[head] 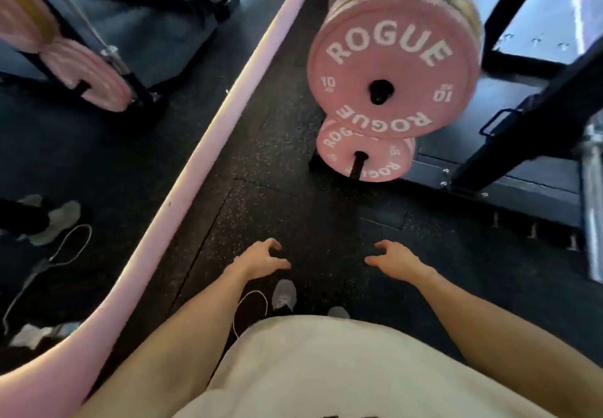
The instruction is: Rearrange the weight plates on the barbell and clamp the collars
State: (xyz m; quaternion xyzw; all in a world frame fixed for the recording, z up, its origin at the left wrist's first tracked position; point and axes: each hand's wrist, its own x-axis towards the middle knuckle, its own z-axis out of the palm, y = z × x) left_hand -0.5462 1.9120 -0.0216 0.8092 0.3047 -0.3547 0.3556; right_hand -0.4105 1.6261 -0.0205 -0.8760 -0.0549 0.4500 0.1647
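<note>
A large pink ROGUE 10 plate (391, 68) faces me on a storage peg, with several more plates stacked behind it. Below it a smaller pink ROGUE plate (365, 156) hangs on a lower black peg. A steel barbell sleeve (592, 195) shows at the right edge beside the black rack. My left hand (261, 259) and my right hand (396, 259) hover low over the floor, well short of the plates, fingers spread and curled, holding nothing. No collar is visible.
A pink-framed mirror (208, 143) runs along the left and reflects more pink plates (88, 75) on a rack. Black rack uprights (535, 114) and a platform stand at the right. Speckled rubber floor (277, 189) lies ahead; my grey shoes (284, 295) are below.
</note>
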